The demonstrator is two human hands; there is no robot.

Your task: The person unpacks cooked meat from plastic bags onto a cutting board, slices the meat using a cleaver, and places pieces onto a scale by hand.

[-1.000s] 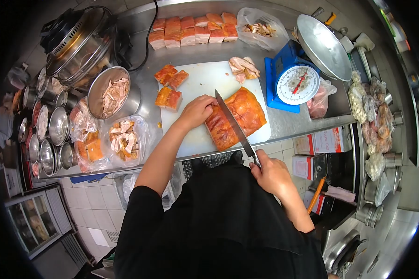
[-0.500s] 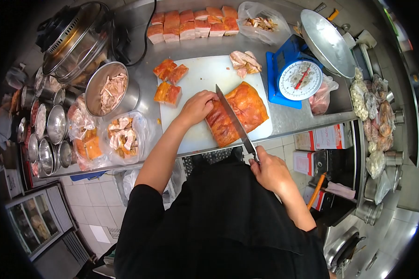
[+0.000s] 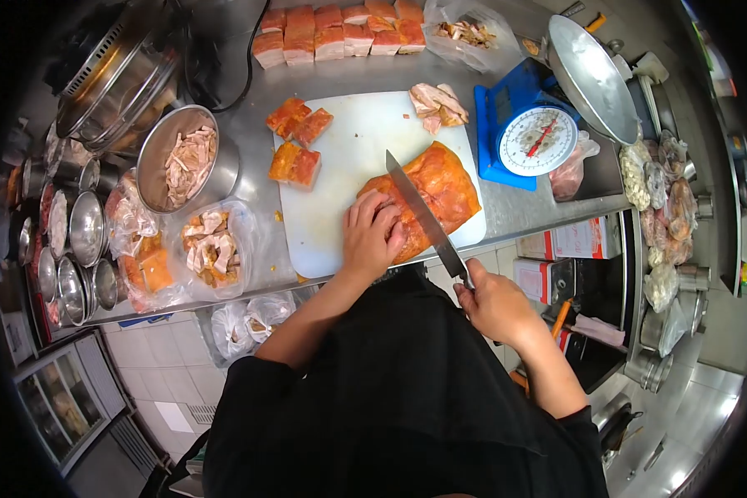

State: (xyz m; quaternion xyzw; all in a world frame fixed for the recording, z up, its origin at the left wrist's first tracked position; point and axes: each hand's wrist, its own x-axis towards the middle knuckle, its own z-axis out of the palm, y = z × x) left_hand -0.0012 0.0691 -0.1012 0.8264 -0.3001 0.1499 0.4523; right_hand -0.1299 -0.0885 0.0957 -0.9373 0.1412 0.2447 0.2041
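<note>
In the head view, a glossy, amber-skinned slab of meat [image 3: 450,187] with rounded corners lies on a smooth white plastic board [image 3: 332,216], against its right and near edges. The right hand [image 3: 500,305] is closed firmly round the handle of a long, flat steel knife [image 3: 427,214], whose blade slants across the slab. The left hand [image 3: 372,239], half open with fingers bent, rests on the slab's left side. Blocky, crisp-skinned chunks [image 3: 295,166] sit by the board's left edge; pale, ragged strips [image 3: 436,104] lie at its far right corner.
</note>
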